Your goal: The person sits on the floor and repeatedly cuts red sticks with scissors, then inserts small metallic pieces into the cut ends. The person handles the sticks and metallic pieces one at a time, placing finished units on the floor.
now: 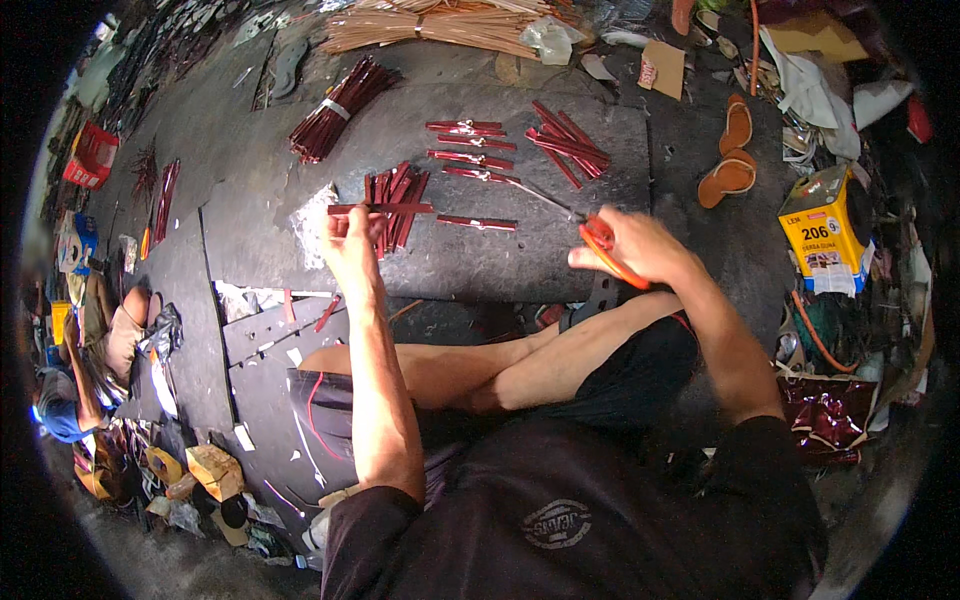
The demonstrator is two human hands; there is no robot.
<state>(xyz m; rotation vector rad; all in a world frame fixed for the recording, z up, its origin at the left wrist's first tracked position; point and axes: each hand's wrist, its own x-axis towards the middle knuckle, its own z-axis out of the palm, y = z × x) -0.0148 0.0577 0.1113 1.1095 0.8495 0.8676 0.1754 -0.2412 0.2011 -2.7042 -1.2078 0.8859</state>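
My left hand [352, 242] pinches a dark red strip [405, 208], held level above a small pile of similar red strips [407, 185] on the dark work board [270, 240]. My right hand [645, 245] grips a pair of scissors [602, 236] by its orange handles. The scissor blades point left, and their tips reach the lowest of several short strips with shiny fittings [475, 160] lined up in a column. Closer to me lies one separate strip with a small fitting [477, 223]. To the right of the column, loose red strips [570, 145] lie crossed in a heap.
A tied bundle of red strips [340, 112] lies farther back, before long tan sticks [440, 28]. Tan sandals [727, 178] and a yellow box [823, 235] are at the right. Another person [70, 400] sits at far left. My crossed legs [480, 370] border the board's near edge.
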